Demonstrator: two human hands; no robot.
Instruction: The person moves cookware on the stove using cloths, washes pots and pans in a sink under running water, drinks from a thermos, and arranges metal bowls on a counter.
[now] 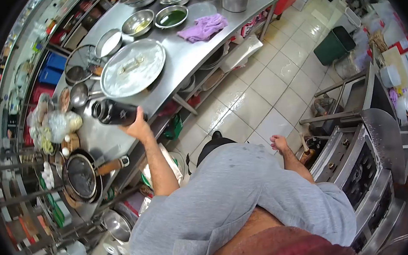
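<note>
My left hand [137, 128] is wrapped round a dark, nearly black bottle [115, 112], tilted on its side over the edge of the steel table. Just beyond the bottle lies a large round metal lid [133, 68] with a handle on top. A metal ladle [79, 95] rests beside that lid, its bowl close to the bottle's mouth end. Down at my right side, my right hand [278, 144] hangs over the tiled floor near the stove. Its fingers are loosely curled in, and no object shows in them.
Along the steel table [178, 57] stand a bowl of green liquid [171, 16], a bowl of white stuff [108, 43] and a purple cloth [202, 28]. A wooden-handled pan [81, 174] sits at the left. The stove [357, 162] is at my right, a green bin [334, 45] farther off.
</note>
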